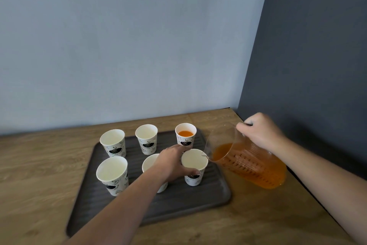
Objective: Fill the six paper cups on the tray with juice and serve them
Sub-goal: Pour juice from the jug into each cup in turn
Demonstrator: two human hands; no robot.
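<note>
Six white printed paper cups stand in two rows on a dark ribbed tray [208, 199]. The back right cup [185, 134] holds orange juice. The back middle cup [146, 137], back left cup [113, 142] and front left cup [112, 173] look empty. My left hand [174, 162] grips the front right cup [194, 163], which is empty, and partly hides the front middle cup [149, 165]. My right hand [260, 131] holds a clear ribbed pitcher [248, 163] of orange juice, tilted left, its spout touching that cup's rim. No juice stream shows.
The tray lies on a wooden table [39, 175] in a corner. A light blue wall [119, 46] runs behind it and a dark grey wall [317, 66] stands close on the right, just behind the pitcher.
</note>
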